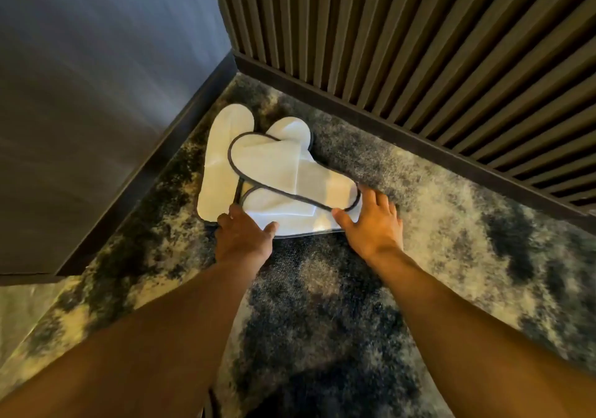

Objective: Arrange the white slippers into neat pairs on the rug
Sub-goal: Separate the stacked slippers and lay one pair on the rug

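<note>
White slippers point(258, 172) lie overlapped in a heap on the rug point(419, 224), tucked into the corner between grey wall point(96, 95) and slatted panel point(419, 46); the exact count is unclear. Both hands, left point(242, 237) and right point(371, 224), rest spread on the heap's near edge, gripping nothing. Open rug lies beyond the right hand.

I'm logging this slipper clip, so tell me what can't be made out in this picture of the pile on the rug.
Head view only:
- How many white slippers there are: they overlap in one pile, so the lower ones are covered.
- The left hand fingertips: curled out of sight at the pile's near edge, so its grip is unclear.
- The near right corner of the pile: behind the right hand.
- The rug extent: cut off by the frame.
</note>
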